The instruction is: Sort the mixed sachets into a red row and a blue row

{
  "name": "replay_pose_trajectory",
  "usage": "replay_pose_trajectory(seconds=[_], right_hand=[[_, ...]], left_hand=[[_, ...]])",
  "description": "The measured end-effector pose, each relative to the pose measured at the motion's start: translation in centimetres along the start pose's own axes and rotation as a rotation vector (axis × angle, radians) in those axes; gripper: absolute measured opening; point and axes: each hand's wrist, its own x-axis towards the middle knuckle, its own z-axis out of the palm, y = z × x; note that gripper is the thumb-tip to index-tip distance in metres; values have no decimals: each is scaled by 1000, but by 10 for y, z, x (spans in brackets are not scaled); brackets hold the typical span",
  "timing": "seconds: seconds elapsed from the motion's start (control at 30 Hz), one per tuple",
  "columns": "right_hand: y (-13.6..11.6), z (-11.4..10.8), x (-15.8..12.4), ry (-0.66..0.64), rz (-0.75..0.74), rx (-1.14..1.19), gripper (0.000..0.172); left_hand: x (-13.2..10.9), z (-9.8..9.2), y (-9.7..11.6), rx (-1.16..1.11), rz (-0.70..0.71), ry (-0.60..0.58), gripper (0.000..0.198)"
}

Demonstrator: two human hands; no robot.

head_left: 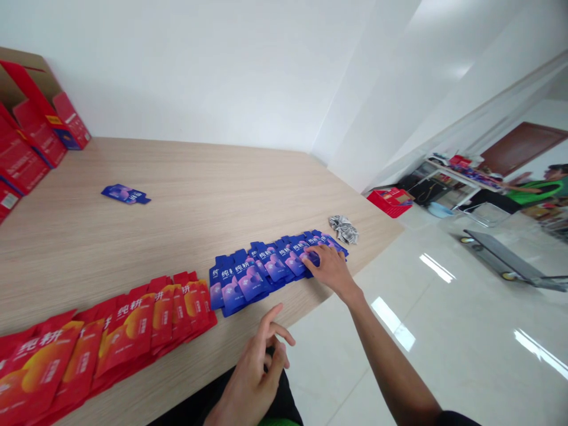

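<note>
A row of overlapping blue packets (pixel 251 278) lies along the front edge of the wooden table. My right hand (pixel 327 267) rests on the right part of that row, fingers spread over the packets. My left hand (pixel 261 367) hovers by the table's front edge below the row, its fingers apart and partly curled, holding nothing. Left of the blue row, overlapping red packets (pixel 128 322) continue to the frame's left edge. One blue packet (pixel 125 194) lies alone farther back on the table.
Red boxes (pixel 38 127) stand at the back left. A crumpled grey-and-white bundle (pixel 343 229) sits near the table's right edge. Beyond are a red crate (pixel 390 202), a flat cart (pixel 510 260) on the floor, and a person in green (pixel 539 190) at another table.
</note>
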Motion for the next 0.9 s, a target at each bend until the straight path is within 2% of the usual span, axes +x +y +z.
replay_pose_trajectory(seconds=[0.2,0.9], right_hand=[[6,7,3,41,-23,9,29],[3,7,7,7,-26,-27,31]], left_hand=[[0,-1,1,-1,12,8,63],[-1,-4,11,-10,1,18,58]])
